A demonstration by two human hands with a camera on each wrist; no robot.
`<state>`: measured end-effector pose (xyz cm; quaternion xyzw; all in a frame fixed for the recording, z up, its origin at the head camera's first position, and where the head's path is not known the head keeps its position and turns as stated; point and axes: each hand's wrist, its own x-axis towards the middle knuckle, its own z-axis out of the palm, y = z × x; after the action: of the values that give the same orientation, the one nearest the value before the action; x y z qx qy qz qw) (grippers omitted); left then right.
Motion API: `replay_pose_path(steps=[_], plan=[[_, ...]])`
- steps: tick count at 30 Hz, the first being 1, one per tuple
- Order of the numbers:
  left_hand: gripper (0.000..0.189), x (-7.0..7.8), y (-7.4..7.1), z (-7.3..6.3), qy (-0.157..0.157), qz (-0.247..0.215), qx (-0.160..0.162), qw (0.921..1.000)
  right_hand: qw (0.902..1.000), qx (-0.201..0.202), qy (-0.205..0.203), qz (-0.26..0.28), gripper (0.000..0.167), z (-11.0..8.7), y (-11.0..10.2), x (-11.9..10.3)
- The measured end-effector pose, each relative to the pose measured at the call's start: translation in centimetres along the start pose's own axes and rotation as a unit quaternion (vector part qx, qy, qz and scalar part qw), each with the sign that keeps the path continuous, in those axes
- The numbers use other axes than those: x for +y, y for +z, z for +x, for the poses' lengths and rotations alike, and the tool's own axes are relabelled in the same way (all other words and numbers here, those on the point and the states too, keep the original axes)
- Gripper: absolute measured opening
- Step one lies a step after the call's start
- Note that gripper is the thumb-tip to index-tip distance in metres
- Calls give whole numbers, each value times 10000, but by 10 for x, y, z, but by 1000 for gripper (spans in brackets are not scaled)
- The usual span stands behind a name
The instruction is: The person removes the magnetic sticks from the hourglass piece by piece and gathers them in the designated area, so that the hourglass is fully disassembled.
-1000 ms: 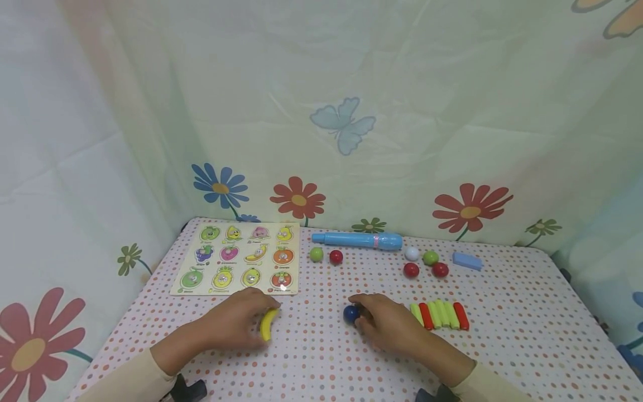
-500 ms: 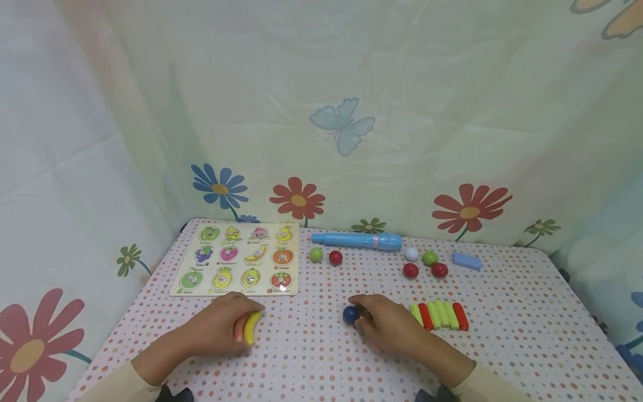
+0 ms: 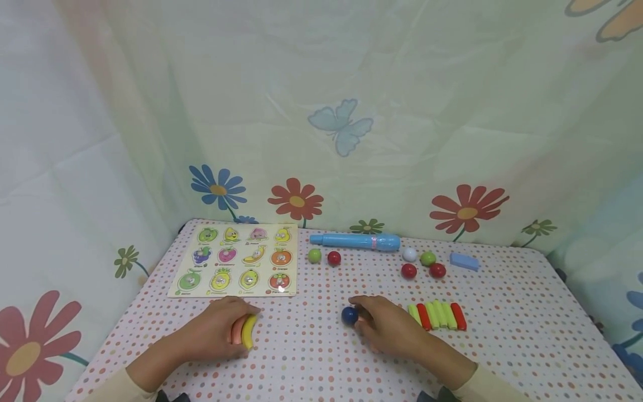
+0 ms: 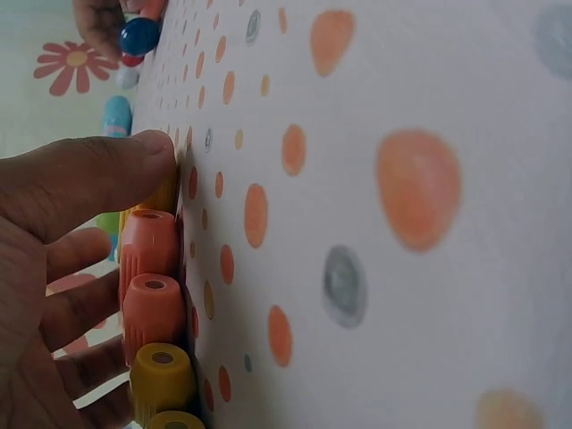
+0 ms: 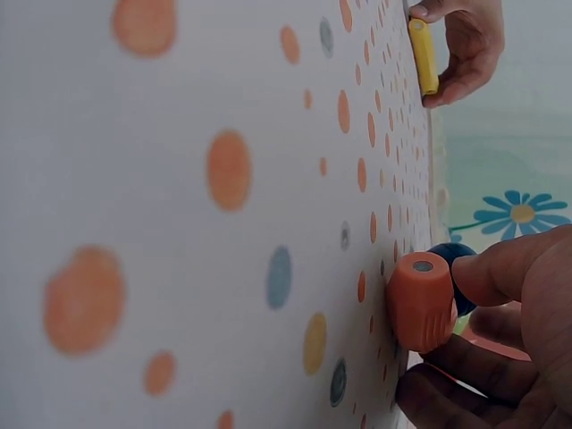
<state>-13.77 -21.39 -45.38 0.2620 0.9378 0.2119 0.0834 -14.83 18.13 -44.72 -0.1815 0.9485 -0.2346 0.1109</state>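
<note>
In the head view my left hand [image 3: 213,332] curls over a row of short magnetic rods, thumb and forefinger pinching the end one, a curved yellow magnetic rod [image 3: 248,333]. Pressed against it is a salmon rod [image 4: 147,241]; another salmon rod [image 4: 154,308] and a yellow rod [image 4: 163,380] line up behind, alongside my fingers. Opposite, my right hand [image 3: 389,324] holds a dark blue ball [image 3: 349,316] at its fingertips. Beside that ball, in the right wrist view, an orange rod [image 5: 420,302] with a metal spot on its end lies within the curled fingers.
A fruit picture board [image 3: 233,259] lies at the back left. Behind the hands are a light blue capped tube [image 3: 354,241], several red, green and white balls, and a blue block [image 3: 464,261]. Lime and red rods [image 3: 442,316] lie in a row beyond my right wrist.
My left hand has moved left and slightly toward me with the yellow rod, and a salmon rod now shows beside it. My right hand and the blue ball stay in place.
</note>
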Motion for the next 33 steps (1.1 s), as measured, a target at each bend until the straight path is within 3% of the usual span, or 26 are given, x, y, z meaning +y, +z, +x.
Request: replay_pose_path(steps=[6, 13, 24, 33], plan=[[68, 5, -1, -1, 111, 189, -3, 9998, 9999, 13, -153, -66, 46, -1, 0, 1], [56, 27, -5, 7, 101, 294, -3, 9995, 9990, 104, -400, -189, 45, -2, 2, -1], [43, 67, 5, 32, 725, 177, -538, 9958, 9990, 265, -260, -259, 43, -2, 5, -6], [37, 85, 19, 43, 1474, 228, -584, 9871, 9985, 374, -234, -335, 37, 0, 5, -9]])
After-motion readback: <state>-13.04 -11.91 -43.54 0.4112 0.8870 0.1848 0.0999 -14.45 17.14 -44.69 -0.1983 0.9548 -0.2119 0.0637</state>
